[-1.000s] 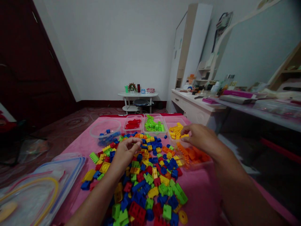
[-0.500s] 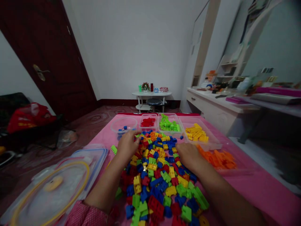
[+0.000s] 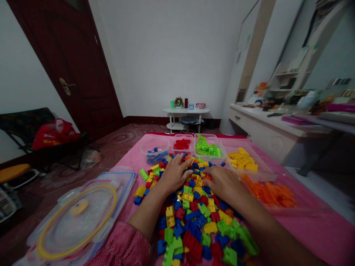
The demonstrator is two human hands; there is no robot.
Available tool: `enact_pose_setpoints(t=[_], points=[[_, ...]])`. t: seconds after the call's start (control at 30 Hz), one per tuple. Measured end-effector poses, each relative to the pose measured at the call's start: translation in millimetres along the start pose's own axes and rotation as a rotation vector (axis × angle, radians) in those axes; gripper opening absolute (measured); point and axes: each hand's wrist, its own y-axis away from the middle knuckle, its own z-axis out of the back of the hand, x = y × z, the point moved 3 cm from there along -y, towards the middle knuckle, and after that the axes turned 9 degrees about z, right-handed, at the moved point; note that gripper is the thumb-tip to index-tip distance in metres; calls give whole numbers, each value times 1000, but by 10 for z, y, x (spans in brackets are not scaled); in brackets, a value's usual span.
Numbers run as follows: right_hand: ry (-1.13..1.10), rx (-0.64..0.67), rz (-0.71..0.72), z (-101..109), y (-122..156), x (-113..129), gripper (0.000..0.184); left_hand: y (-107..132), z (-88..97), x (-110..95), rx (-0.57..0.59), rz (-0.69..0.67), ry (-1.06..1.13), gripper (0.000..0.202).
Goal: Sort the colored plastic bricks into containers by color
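A heap of mixed toy building bricks in red, yellow, blue, green and orange covers the middle of the pink table. My left hand lies palm down over the heap's far left part, fingers spread apart and no brick seen in them. To its right, my right hand reaches into the heap with bent fingers. Its thumb stands away from the fingers, and an orange brick shows in the gap; whether they touch it is unclear. Behind the heap are tubs of blue bricks, red bricks and green bricks.
Yellow bricks lie in a clear tray at the right, with orange bricks in another nearer tray. Stacked clear lids, one rimmed yellow, rest at the left. A cluttered white dresser stands beyond the table's right side.
My left hand has moved right, from beside the blue tub onto the heap, and its fingers spread. My right hand has shifted slightly left over the bricks. The view has swung left.
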Motion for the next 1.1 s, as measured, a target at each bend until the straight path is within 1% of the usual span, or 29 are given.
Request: enact_pose_setpoints(t=[0.07,0.17,0.27,0.37,0.47,0.53,0.6,0.67,0.7,0.77,0.83,0.87,0.93,1.03,1.1], points=[[-23,-15,9,-16,-7,-4,35,0,-60,-29,40,18,-56,44],[-61,-42,9,-41,-28,-33,36,9,-104,-45,53,18,-85,41],[-107,-68,2,-72,-47,-57,35,17,-90,-51,24,13,-61,35],[-155,-100,18,-91,-56,-65,36,12,-27,-65,-32,9,34,25],[-190,-151,7,-79,-63,-78,42,-2,72,-77,-140,61,247,15],[-239,-195,-18,-60,-71,-89,46,-13,122,-80,-180,134,471,9],[-349,-236,-16,-40,-79,-87,50,-28,137,-87,-146,210,742,13],[-528,-242,24,-28,-88,-68,53,-40,128,-98,-84,272,976,23],[-631,-222,50,-26,-92,-55,54,-44,122,-102,-61,295,1054,26],[-811,-152,82,-33,-98,-34,52,-48,114,-108,-39,326,1137,30],[-899,-102,79,-39,-98,-30,50,-47,104,-125,-7,343,1173,32],[-900,-98,69,-38,-96,-35,48,-44,100,-139,12,353,1178,33],[-827,-132,70,-17,-84,-41,44,-35,105,-182,30,364,1167,35],[-638,-205,112,44,-40,-8,30,-11,143,-274,17,336,1102,35],[-545,-240,116,82,-2,30,25,11,172,-336,-1,311,1043,34]])
